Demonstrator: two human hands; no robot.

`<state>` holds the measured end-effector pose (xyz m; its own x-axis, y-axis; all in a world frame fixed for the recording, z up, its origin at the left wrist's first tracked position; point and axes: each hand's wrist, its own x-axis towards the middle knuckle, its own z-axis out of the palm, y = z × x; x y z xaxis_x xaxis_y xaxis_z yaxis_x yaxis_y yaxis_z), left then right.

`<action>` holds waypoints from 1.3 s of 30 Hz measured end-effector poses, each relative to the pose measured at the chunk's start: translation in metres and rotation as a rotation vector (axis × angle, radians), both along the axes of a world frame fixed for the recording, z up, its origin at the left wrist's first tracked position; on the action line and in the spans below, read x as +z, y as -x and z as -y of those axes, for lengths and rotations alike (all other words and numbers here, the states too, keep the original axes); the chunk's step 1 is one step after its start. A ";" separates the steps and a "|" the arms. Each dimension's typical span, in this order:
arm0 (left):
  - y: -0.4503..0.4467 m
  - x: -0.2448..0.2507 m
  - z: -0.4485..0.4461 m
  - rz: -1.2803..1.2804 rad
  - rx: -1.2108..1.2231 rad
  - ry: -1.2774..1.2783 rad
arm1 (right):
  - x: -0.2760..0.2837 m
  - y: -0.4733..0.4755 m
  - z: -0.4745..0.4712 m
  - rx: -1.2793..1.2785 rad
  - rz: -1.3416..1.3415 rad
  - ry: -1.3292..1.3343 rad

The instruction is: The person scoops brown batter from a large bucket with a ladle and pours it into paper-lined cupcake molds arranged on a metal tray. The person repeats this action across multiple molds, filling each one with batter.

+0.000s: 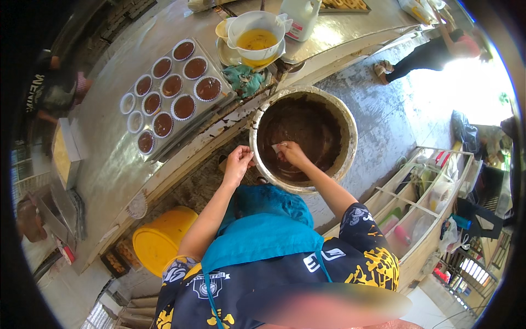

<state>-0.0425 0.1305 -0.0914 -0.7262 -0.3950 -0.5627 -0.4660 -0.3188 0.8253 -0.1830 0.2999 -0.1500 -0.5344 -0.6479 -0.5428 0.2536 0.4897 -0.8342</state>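
A large round bucket (304, 190) with a batter-smeared pale rim stands before me, dark brown batter (316, 135) coating its inside. My right hand (292, 154) reaches into it, pinching a small white piece (276, 148), possibly a plastic scraper. At the rim's left side is my left hand (238, 164), its fingers curled; whether they grip the rim or only rest by it is unclear. On the metal table to the left, a muffin pan (201, 51) holds several white paper liners filled with brown batter (171, 85). Two liners at its left side, one of them here (135, 121), contain no batter.
A plastic pitcher of yellow liquid (257, 39), a green cloth (243, 80) and a white jug (299, 20) stand on the metal table (107, 135). Below its edge is a yellow bucket (162, 238). Shelving (415, 201) lies right. Other people (427, 57) are farther off.
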 end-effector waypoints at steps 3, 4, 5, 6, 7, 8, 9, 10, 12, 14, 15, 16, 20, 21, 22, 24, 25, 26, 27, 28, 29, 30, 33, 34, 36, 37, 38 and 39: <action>-0.001 0.001 0.000 0.002 0.005 -0.001 | 0.014 -0.031 0.019 0.002 -0.186 -0.008; -0.001 0.001 0.000 0.004 0.007 0.001 | 0.021 -0.037 0.016 -0.047 -0.130 0.034; -0.002 0.001 0.000 0.002 0.006 0.006 | 0.027 -0.040 0.014 -0.085 -0.067 0.130; -0.002 0.002 0.000 0.000 0.005 0.011 | 0.032 -0.037 0.009 -0.174 0.053 0.093; -0.002 0.001 0.000 0.010 0.002 0.013 | 0.035 -0.029 0.000 -0.239 0.160 0.161; -0.002 0.001 0.000 -0.005 -0.002 0.016 | 0.036 -0.023 -0.006 -0.332 0.275 0.208; -0.002 0.000 0.001 -0.004 -0.007 0.017 | 0.036 -0.018 -0.015 -0.381 0.429 0.275; -0.001 0.000 0.001 -0.006 -0.012 0.019 | 0.035 -0.015 -0.019 -0.419 0.568 0.353; -0.001 -0.001 0.002 -0.009 -0.033 0.004 | 0.033 -0.010 -0.024 -0.480 0.739 0.476; -0.003 -0.001 0.004 0.022 -0.047 -0.004 | 0.037 -0.007 -0.023 -0.527 0.819 0.552; -0.004 -0.001 0.005 0.054 -0.053 -0.007 | 0.043 -0.006 -0.022 -0.517 0.805 0.594; -0.005 -0.001 0.008 0.084 -0.058 -0.009 | 0.052 -0.003 -0.020 -0.521 0.789 0.614; -0.019 0.008 0.024 0.070 -0.074 -0.061 | 0.109 0.013 0.000 -0.537 0.712 0.690; -0.022 0.011 0.029 0.050 -0.074 -0.072 | 0.126 0.018 0.009 -0.522 0.697 0.696; -0.025 0.016 0.034 0.050 -0.071 -0.079 | 0.143 0.022 0.021 -0.520 0.649 0.713; -0.035 0.027 0.045 0.027 -0.072 -0.084 | 0.176 0.028 0.052 -0.488 0.570 0.723; -0.040 0.033 0.051 -0.002 -0.071 -0.085 | 0.193 0.030 0.071 -0.469 0.529 0.722; -0.044 0.040 0.057 -0.019 -0.070 -0.081 | 0.209 0.030 0.092 -0.434 0.501 0.730; -0.048 0.047 0.064 -0.036 -0.070 -0.076 | 0.225 0.029 0.113 -0.438 0.467 0.707; -0.053 0.054 0.071 -0.034 -0.070 -0.059 | 0.239 0.025 0.136 -0.364 0.434 0.767; -0.058 0.061 0.078 -0.059 -0.061 -0.068 | 0.250 0.019 0.163 -0.385 0.386 0.760; -0.062 0.067 0.085 -0.078 -0.050 -0.074 | 0.261 0.012 0.188 -0.319 0.332 0.767; -0.077 0.083 0.108 -0.140 -0.026 -0.050 | 0.279 -0.018 0.259 -0.066 0.106 0.819; -0.082 0.088 0.115 -0.170 -0.003 -0.049 | 0.281 -0.029 0.282 0.017 0.042 0.818; -0.093 0.096 0.130 -0.231 0.034 -0.035 | 0.278 -0.050 0.318 0.168 -0.251 0.730; -0.099 0.100 0.137 -0.263 0.050 -0.021 | 0.275 -0.061 0.331 0.200 -0.375 0.679; -0.104 0.103 0.144 -0.295 0.064 -0.007 | 0.271 -0.068 0.339 0.272 -0.514 0.655; -0.111 0.107 0.153 -0.330 0.086 0.030 | 0.268 -0.074 0.348 0.334 -0.660 0.642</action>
<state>0.0681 -0.0221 0.0154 -0.8304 -0.4756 -0.2904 -0.1450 -0.3188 0.9367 -0.1087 -0.0479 0.1181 -0.3396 -0.8888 0.3077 -0.4285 -0.1450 -0.8918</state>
